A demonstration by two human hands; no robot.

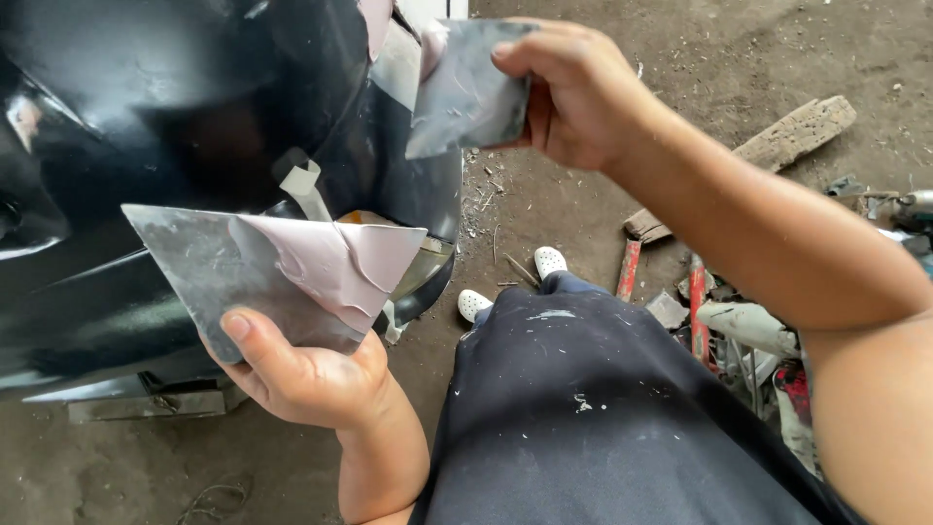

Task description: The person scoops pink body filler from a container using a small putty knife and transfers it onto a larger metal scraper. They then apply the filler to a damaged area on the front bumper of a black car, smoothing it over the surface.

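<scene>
Against the black panel [175,87], the right hand [573,97] pinches a spreader [466,92]; left hand [301,374] grips a filler-loaded plate [262,272]; flat, steady strokes seem best.

The car panel [146,87] is glossy black. The metal plate [224,272] is dull grey, carrying pale pinkish-grey filler [335,262]. The smaller blade [466,92] is grey too. The trousers [603,408] are dark navy with white flecks, the shoes [549,261] white, the ground [739,58] brown, and the tool handles [697,292] perhaps red.
</scene>
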